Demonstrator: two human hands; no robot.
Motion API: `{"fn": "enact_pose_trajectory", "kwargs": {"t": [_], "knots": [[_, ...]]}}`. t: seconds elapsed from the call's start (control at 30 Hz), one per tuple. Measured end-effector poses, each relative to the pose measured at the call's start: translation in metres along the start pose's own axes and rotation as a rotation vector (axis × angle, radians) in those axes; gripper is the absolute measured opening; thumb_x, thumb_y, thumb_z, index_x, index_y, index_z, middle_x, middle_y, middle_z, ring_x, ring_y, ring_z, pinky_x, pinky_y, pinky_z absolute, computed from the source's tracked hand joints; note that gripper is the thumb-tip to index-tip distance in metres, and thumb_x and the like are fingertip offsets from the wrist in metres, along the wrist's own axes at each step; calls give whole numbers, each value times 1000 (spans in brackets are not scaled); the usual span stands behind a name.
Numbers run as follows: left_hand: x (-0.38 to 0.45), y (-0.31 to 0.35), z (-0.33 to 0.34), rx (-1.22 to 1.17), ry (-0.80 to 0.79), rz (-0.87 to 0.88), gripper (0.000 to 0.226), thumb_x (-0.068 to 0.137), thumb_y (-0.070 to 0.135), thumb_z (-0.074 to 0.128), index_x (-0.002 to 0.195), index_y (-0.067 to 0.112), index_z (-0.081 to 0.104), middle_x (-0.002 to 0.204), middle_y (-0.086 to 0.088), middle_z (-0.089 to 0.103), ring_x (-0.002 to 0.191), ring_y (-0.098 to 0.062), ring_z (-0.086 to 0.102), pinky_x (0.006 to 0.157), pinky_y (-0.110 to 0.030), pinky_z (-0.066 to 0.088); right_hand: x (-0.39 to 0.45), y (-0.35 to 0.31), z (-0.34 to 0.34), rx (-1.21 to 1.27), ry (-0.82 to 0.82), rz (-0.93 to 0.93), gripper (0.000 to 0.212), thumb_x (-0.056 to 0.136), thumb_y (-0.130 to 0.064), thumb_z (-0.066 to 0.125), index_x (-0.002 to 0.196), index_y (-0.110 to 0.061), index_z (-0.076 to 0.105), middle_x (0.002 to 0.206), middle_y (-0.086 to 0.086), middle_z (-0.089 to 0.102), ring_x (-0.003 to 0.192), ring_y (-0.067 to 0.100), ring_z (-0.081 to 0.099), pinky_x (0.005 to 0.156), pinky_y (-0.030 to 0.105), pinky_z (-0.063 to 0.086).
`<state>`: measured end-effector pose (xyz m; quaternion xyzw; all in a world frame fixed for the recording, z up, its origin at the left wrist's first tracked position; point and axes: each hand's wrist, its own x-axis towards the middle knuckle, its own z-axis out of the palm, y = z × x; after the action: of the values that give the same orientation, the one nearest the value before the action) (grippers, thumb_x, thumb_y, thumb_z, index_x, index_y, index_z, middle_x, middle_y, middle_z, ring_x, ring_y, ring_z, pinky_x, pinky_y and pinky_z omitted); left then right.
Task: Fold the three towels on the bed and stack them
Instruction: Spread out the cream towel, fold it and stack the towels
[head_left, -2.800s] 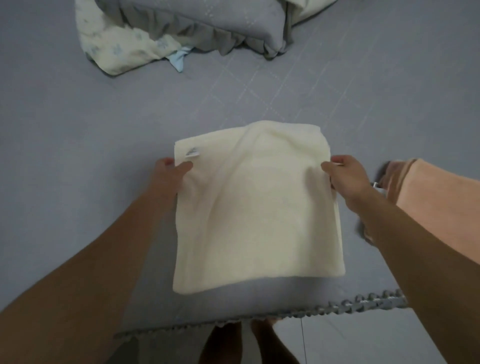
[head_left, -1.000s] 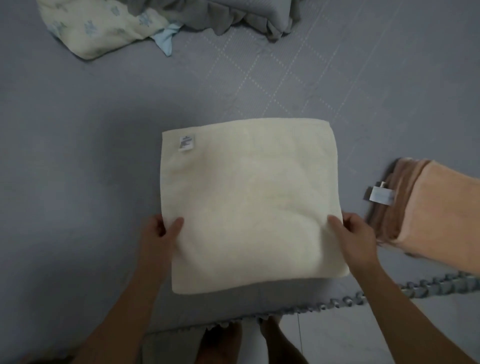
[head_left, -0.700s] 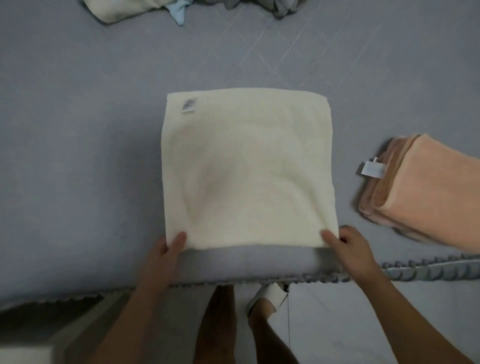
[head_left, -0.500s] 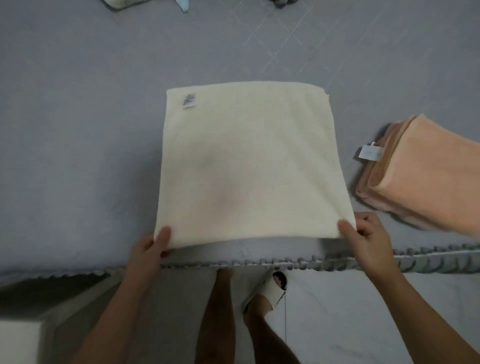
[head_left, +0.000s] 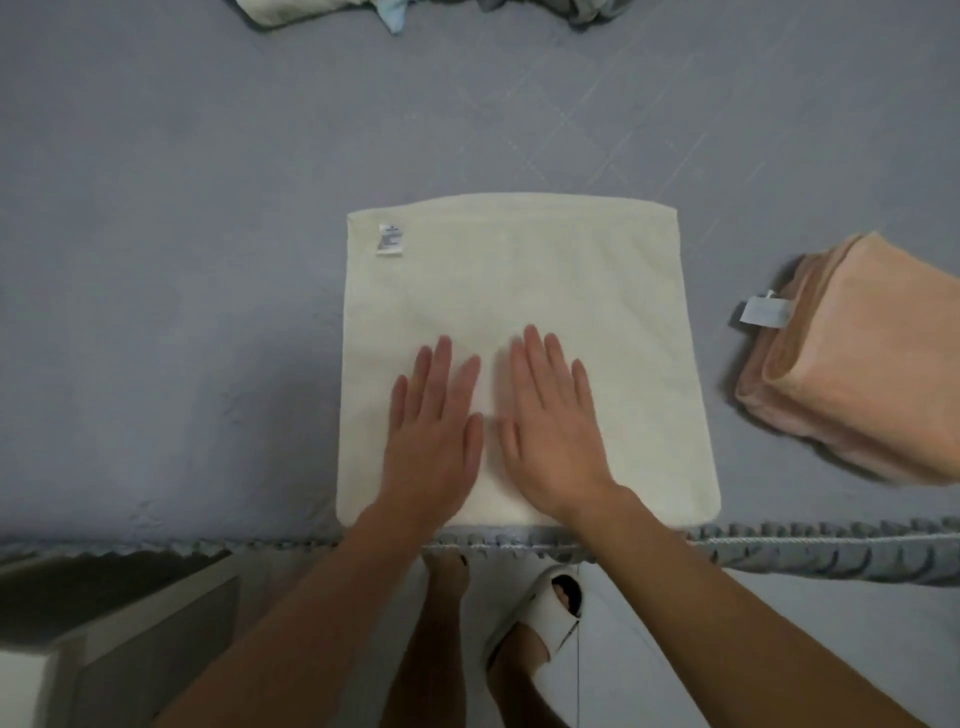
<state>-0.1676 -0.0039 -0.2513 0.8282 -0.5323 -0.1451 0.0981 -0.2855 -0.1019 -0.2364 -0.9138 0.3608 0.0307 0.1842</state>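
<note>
A cream towel (head_left: 519, 280), folded into a near square with a small white label at its far left corner, lies flat on the grey bed (head_left: 171, 291) close to the near edge. My left hand (head_left: 434, 431) and my right hand (head_left: 553, 431) rest palm down side by side on its near half, fingers spread and holding nothing. To the right sits a folded peach towel (head_left: 857, 364) with a white tag on its left end, partly cut off by the frame edge.
The bed's ruffled trim (head_left: 779, 545) marks the near edge, with my legs and a white slipper (head_left: 545, 618) on the floor below. Crumpled bedding (head_left: 311, 8) lies at the far edge. A pale piece of furniture (head_left: 78, 649) stands at lower left.
My hands slid from the towel's side edges to its near corners, pulled it flat, then let go. Both palms now press on its near half.
</note>
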Motion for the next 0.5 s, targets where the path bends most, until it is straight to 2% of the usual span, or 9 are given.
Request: {"fn": "enact_pose_trajectory", "kwargs": {"t": [0.1,0.23,0.27,0.33,0.4,0.43,0.5], "knots": [[43,-19,23,137,-72,43,63,100,39,23,157,19,6,166,-8,2,153,-27,-3,122,-51,9,52,-2,21,-80,-42,-105,68,97,-30,36,156,-10,8,165,10,3,152,28,-2,122,50,6],[85,-76,32,155,5,29,64,97,51,29,156,27,18,165,-4,12,152,-24,10,122,-46,11,82,81,31,-191,-15,56,75,96,-51,25,157,-12,4,165,7,-2,152,24,-5,121,45,-4],[89,-88,32,159,12,-15,66,97,53,28,156,28,16,166,-3,10,153,-24,9,121,-46,10,80,103,29,-204,-4,111,76,95,-52,23,157,-12,4,165,7,-2,152,23,-5,121,45,-4],[86,-101,26,122,2,-210,68,95,54,25,157,27,12,166,-5,7,153,-27,6,121,-48,7,69,135,18,-211,-18,240,75,95,-50,21,156,-11,2,165,7,-5,152,22,-7,121,47,-2],[92,-101,15,62,2,-418,73,93,52,23,157,17,11,165,-14,7,152,-32,7,121,-52,9,69,141,3,-196,-18,390,76,94,-47,21,156,-8,0,165,10,-6,151,23,-8,121,49,-1],[100,-95,8,36,11,-452,75,92,49,25,156,12,12,164,-17,7,151,-34,7,121,-54,8,75,135,-3,-176,4,424,76,93,-45,23,155,-6,1,165,12,-5,151,25,-7,121,49,-2],[122,-74,-1,39,58,-322,72,94,41,28,156,8,12,164,-17,5,152,-34,6,121,-54,5,102,107,-11,-133,70,357,76,92,-41,28,155,-3,6,164,15,0,151,28,-3,121,48,-4]]}}
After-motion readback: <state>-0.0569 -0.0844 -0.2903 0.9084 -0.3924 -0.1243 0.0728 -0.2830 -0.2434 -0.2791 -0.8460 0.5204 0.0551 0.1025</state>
